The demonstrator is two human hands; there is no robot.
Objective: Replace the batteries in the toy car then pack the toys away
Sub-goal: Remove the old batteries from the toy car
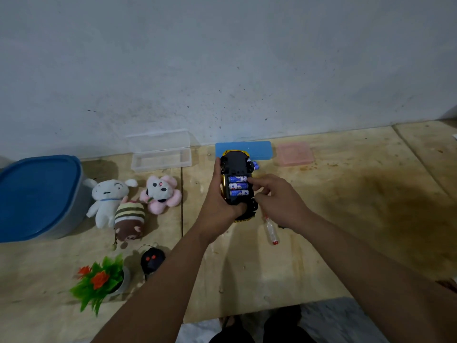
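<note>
The left hand (220, 204) is gripping the upturned toy car (237, 184) while the right hand's (277, 199) forefinger is pressing the batteries (238, 186) in (cover presumably next).

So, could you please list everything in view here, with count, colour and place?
toy car: 1, black underside, yellow body, upside down in the left hand
batteries: 3, blue, in the car's open bay
plush toys: 3, white, striped brown, pink and white, left of the car
bin: 1, blue lid, far left
clear case: 1, open, by the wall
blue case: 1, behind the car
pink case: 1, right of the blue case
remote: 1, black, red buttons, near the plant
plant: 1, green with orange flowers, front left
screwdriver: 1, clear handle, under the right hand
left hand: grips the car
right hand: finger on the top battery
</note>
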